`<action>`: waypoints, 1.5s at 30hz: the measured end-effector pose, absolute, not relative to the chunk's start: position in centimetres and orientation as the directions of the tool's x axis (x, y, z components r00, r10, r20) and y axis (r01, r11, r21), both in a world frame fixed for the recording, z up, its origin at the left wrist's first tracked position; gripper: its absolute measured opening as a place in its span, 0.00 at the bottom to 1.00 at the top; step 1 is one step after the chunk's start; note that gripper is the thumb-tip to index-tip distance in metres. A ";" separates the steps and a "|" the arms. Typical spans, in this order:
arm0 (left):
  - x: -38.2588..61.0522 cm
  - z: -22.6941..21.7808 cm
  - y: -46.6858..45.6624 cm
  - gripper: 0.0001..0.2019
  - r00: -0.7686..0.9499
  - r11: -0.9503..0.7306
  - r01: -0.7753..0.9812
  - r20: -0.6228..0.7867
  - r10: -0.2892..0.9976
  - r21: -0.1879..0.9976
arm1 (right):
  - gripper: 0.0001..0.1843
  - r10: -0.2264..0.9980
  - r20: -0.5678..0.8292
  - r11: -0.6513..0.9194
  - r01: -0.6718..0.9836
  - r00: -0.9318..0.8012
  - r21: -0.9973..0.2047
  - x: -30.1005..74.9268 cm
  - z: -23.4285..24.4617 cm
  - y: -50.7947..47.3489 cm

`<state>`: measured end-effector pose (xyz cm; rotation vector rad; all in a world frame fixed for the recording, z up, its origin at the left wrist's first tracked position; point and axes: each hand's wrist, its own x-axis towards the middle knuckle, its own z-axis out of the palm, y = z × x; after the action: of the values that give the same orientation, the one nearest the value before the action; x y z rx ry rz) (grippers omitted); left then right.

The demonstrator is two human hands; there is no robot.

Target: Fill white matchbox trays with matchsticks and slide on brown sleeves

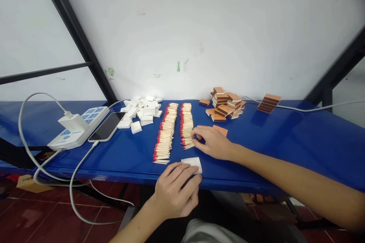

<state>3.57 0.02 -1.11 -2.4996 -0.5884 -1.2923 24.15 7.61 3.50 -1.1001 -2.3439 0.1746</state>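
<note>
My left hand point(179, 189) is closed at the table's front edge, its fingertips on a small white matchbox tray point(191, 161). Beyond it lie two long rows of red-tipped matches, a left row point(165, 133) and a shorter right row point(186, 125). My right hand point(212, 142) reaches in from the right, with thumb and fingers curled together on the near end of the right row, closed on match ends there. How many matches are between the fingertips is hidden. Just behind that hand an orange matchbox cover point(220, 130) lies flat, partly covered by the hand.
White trays point(142, 112) are heaped at the back left, beside a phone point(107, 127) and a power strip point(81, 129) with looping cables. Brown matchboxes point(225, 103) are piled at the back right. A striped brown card point(269, 103) leans near a cable along the wall.
</note>
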 end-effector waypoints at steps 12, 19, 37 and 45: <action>3.6 -1.1 0.0 0.13 0.526 -0.882 0.468 0.819 0.230 -0.053 | 0.05 0.726 0.404 0.685 0.632 -0.556 -0.362 24.1 3.9 7.3; 3.6 -1.2 0.1 0.13 0.529 -0.880 0.472 0.816 0.233 -0.055 | 0.20 0.597 0.351 0.802 0.548 -0.722 -0.236 24.0 4.3 7.5; 3.7 -1.1 0.0 0.12 0.520 -0.879 0.474 0.823 0.227 -0.057 | 0.23 0.546 0.306 0.837 0.522 -0.780 -0.165 23.5 3.6 7.9; 3.6 -1.2 0.0 0.13 0.529 -0.876 0.477 0.817 0.230 -0.062 | 0.19 0.576 0.310 0.817 0.513 -0.757 -0.264 23.4 3.8 7.9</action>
<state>3.63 0.04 -1.20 -2.4927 -0.5924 -1.2707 23.41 7.85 3.81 -0.8188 -2.6219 0.2292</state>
